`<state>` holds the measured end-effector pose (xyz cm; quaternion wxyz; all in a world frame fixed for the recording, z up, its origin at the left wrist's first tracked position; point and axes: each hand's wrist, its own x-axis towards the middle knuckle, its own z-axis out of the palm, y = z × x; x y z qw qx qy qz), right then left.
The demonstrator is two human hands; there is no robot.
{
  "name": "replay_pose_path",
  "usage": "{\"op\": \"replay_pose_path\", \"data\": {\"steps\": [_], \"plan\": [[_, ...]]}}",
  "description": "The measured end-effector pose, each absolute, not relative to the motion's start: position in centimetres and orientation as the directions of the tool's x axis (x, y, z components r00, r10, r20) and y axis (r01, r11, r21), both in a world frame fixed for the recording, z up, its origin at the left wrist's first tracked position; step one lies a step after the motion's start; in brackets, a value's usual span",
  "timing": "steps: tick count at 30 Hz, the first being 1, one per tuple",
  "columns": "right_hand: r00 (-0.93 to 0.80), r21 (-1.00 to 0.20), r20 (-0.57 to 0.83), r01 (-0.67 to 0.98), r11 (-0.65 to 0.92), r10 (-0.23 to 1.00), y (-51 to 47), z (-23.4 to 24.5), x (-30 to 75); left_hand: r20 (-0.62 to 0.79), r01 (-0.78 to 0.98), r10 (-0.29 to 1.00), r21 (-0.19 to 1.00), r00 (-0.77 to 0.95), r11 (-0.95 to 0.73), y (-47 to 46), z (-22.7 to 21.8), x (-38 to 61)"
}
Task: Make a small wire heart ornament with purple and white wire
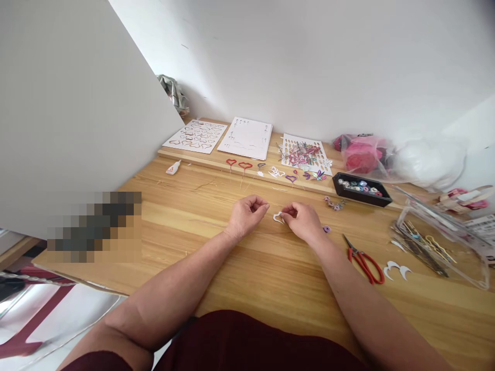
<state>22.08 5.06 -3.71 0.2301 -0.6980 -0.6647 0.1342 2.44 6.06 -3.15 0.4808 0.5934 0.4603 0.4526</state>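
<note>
My right hand (300, 219) pinches a small white curved cutout (277, 217), shaped like part of a heart outline, between thumb and fingertips. Just to its left, my left hand (249, 215) has its thumb and fingertips pressed together; whatever they may hold is too fine to make out. Both hands are above the wooden table (201, 226), a short gap between them. A small purple ring-like piece (327, 229) lies beside my right wrist. Further right are red-handled pliers (363, 260) and several loose white crescent cutouts (393, 265).
Along the back ledge lie cut-out sheets (245, 138), red heart shapes on wires (245, 166) and a pile of pink wired pieces (303, 153). A black tray of beads (362, 189) and a clear plastic box (464, 252) stand right. A glue bottle (174, 167) lies left.
</note>
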Motion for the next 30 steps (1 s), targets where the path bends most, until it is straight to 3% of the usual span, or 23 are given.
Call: {"op": "replay_pose_path", "data": {"steps": [10,24,27,30], "plan": [[0.063,-0.52,0.14,0.854,0.019,0.988,4.7,-3.4,22.1,0.099,0.148,0.981,0.981,0.166,-0.124,6.4,-4.1,2.5],[-0.01,-0.457,0.155,0.886,0.08,0.988,3.9,-2.4,21.9,0.092,0.193,0.977,0.973,0.192,-0.129,6.3,-4.4,2.6],[-0.102,-0.38,0.155,0.912,0.155,0.983,3.2,-1.9,21.7,0.095,0.196,0.979,0.972,0.182,-0.131,6.5,-4.6,2.5],[-0.23,-0.23,0.148,0.938,0.259,0.962,2.4,-1.6,21.0,0.095,0.205,0.982,0.97,0.162,-0.128,6.7,-4.7,2.5]]}}
